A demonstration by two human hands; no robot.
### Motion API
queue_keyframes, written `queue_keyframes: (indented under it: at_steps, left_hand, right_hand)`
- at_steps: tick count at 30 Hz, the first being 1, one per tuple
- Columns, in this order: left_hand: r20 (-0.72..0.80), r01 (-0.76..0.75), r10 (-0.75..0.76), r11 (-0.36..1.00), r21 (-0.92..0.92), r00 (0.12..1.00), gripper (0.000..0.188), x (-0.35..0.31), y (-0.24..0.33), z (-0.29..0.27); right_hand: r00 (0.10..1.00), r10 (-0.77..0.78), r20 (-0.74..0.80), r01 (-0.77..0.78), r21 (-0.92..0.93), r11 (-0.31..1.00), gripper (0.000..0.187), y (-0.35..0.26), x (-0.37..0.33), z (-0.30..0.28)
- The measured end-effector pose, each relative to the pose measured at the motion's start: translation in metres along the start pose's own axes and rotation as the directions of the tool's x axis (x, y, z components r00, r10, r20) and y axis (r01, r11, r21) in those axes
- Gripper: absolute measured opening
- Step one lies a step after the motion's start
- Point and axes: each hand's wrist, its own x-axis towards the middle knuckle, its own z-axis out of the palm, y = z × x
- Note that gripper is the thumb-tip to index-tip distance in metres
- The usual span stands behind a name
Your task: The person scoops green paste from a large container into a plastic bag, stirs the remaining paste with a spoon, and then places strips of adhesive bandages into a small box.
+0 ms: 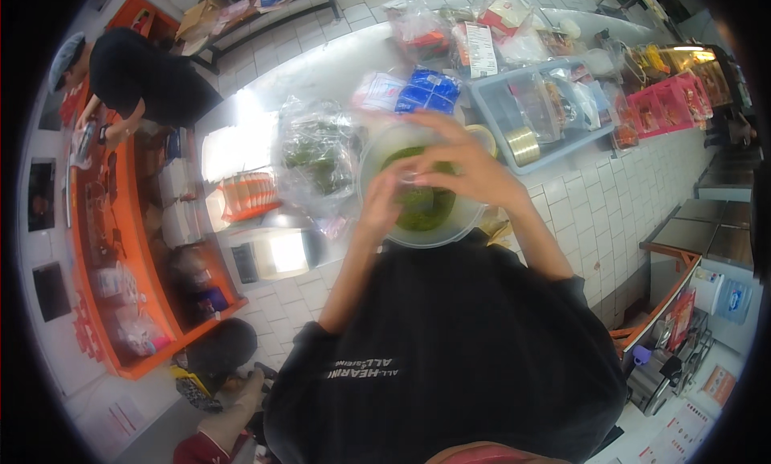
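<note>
My left hand (384,205) and right hand (472,173) blur over the pale tub (467,217), hiding some green contents (427,217); I can't tell whether their bent fingers grip anything.

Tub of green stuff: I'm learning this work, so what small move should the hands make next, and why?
Probably steady the left hand and right hand over the tub: both are close together above its green contents, so anything dropped would likely land inside. Whether they grip something is too blurred to tell.
</note>
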Motion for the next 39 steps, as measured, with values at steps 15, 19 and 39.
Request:
queue_keyframes:
  at_steps: [15,19,39]
  left_hand:
    - [-0.139,-0.013,0.238,0.540,0.841,0.961,0.014,0.000,0.039,0.015]
    - [-0.076,-0.082,0.316,0.457,0.886,0.946,0.011,-0.010,0.039,0.019]
    - [-0.015,-0.180,0.392,0.457,0.871,0.920,0.008,-0.008,0.045,0.013]
  right_hand:
    - [0.980,0.183,-0.080,-0.172,0.127,0.977,0.019,0.026,-0.025,0.035]
    - [0.990,0.076,-0.118,-0.080,-0.032,0.996,0.022,0.030,-0.031,0.046]
    - [0.977,0.094,-0.191,-0.093,0.016,0.996,0.017,0.010,-0.027,0.036]
